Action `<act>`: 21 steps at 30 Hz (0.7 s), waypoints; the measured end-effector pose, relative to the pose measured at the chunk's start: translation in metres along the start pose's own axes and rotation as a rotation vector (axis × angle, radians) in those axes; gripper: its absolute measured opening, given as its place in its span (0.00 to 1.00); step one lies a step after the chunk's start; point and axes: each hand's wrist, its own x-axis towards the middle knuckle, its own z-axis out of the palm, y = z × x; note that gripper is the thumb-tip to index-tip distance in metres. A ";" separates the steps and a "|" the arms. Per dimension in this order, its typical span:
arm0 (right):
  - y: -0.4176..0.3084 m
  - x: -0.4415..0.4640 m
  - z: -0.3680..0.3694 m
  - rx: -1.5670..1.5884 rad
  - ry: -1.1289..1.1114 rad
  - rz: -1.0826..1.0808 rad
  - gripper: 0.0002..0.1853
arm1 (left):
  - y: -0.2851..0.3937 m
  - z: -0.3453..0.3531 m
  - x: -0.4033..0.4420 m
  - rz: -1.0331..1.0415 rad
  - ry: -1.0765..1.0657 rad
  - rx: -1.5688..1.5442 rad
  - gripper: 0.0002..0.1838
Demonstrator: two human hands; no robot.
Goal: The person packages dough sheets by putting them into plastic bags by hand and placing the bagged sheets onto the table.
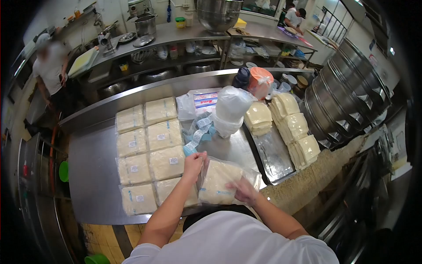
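My left hand [194, 165] pinches the upper left edge of a clear plastic bag [220, 181] holding a flat stack of pale, dough-like sheets. Across the lower right of that bag lies my right hand [246, 191], its fingers smeared by motion, so their grip is unclear. To the left, filled packets [165, 134] lie flat in two columns, several with small white labels. Just beyond my left hand sits a strip of labels [201, 130] on blue backing. Uncovered stacks of pale sheets [296, 127] rest on and along a metal tray [274, 160] at right.
A wrapped white bundle [231, 110] stands behind the bag, near an orange plastic bag [261, 82]. Tall stacked metal steamers [347, 94] rise at right. A raised metal ledge [154, 90] borders the steel table [90, 176]. One person [50, 70] stands far left; others are at back right.
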 end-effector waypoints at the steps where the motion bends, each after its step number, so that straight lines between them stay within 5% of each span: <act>1: 0.012 0.006 -0.009 -0.026 0.057 -0.031 0.27 | 0.006 0.002 0.003 0.094 0.089 0.168 0.15; 4: 0.044 0.030 -0.036 -0.100 0.209 -0.102 0.26 | 0.043 0.037 -0.039 0.379 -0.119 0.449 0.19; 6: 0.056 0.049 -0.050 -0.095 0.251 -0.098 0.27 | 0.094 0.069 -0.098 0.383 -0.344 0.795 0.25; 11: 0.068 0.062 -0.067 0.043 0.224 -0.059 0.27 | 0.065 0.126 -0.099 0.613 -0.538 1.123 0.14; 21: 0.048 0.037 -0.098 0.318 0.048 0.034 0.28 | 0.043 0.181 -0.111 0.650 -0.419 1.083 0.07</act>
